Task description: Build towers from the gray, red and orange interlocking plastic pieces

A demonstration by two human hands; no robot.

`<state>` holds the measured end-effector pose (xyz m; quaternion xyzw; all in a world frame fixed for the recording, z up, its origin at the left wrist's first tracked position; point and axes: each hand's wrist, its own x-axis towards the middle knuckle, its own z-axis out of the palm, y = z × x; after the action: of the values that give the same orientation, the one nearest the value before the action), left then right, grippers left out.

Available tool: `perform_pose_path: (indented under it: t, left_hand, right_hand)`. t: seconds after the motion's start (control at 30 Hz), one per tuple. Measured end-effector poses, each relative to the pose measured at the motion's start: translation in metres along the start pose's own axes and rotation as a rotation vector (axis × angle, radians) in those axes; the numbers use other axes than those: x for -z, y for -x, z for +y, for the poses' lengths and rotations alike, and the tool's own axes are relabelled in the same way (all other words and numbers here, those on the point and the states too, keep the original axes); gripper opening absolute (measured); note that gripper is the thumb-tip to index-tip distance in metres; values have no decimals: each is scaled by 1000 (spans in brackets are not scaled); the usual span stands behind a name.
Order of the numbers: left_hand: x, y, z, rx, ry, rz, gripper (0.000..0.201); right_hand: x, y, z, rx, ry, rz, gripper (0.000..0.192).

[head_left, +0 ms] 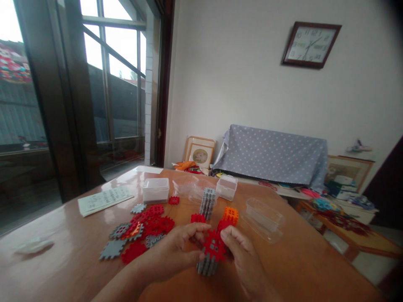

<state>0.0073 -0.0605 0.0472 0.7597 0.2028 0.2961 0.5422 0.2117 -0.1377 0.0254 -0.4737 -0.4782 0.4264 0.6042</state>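
Glossy brown wooden table [299, 260] fills the lower view; its far edge runs along the window side at left and past the clear boxes at back, and its right edge drops off toward the floor. Bare wood w/ open room on the right side and at near left; the centre is crowded.

Printed white paper sheet [105, 199] lies flat nr the left edge. Empty clear plastic tray [265, 218] sits right of centre, apart from the hands. Loose heap of flat red and grey notched plastic tiles [141, 233] spreads left of the hands, some overlapping. Lidded translucent plastic box [155, 190] and a smaller clear box [226, 187] stand at back. Upright grey stack of notched tiles [208, 203] stands btw them; orange tile cube [231, 215] just right of it.

Left hand [176, 251] is curled, fingers and thumb pinching the left side of a red and grey notched-tile assembly [212, 251]. Right hand [241, 256] grips its right side, thumb pressed on the red face. Assembly is held at near centre; whether its grey base touches the table I can't tell. Tiles look rigid, square, w/ toothed edges and grid holes.
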Motion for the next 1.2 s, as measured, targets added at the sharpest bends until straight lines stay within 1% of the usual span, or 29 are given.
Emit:
perform_pose_path:
  t: [0.1,0.27,0.33,0.4,0.5,0.57,0.63,0.7,0.77,0.87,1.03,1.2]
  left_hand:
    - [0,1,-2,-45,-85,33,53]
    - [-4,1,-6,-84,-242,96,52]
    - [-2,0,-7,-103,-301,132,52]
    - [3,-3,-10,-124,-348,191,52]
    - [19,-11,-20,-141,-395,295,51]
    - [30,-18,-30,-122,-410,351,50]
    - [40,-24,-42,-65,-400,388,49]
    - [46,-29,-52,-34,-409,407,50]
    - [47,-33,-59,-32,-452,418,48]
    - [45,-39,-63,-33,-502,415,45]
    - [41,-45,-68,-22,-517,390,44]
    - [42,-48,-81,-8,-561,353,46]
  right_hand:
    - [-1,-1,0,-1,-30,19,39]
    - [-4,-2,0,-30,-99,9,39]
    - [-4,-3,0,-36,-89,15,38]
    - [-2,-4,0,-9,-28,34,39]
    - [3,-5,0,46,95,100,40]
    - [5,-5,-1,71,153,148,40]
    - [6,-4,-3,96,196,173,41]
    - [4,-4,-5,116,225,185,42]
    - [2,-3,-6,129,244,200,42]
    - [2,-3,-6,133,264,211,40]
    - [8,-4,-2,146,302,217,43]
    - [10,-5,1,154,318,226,42]
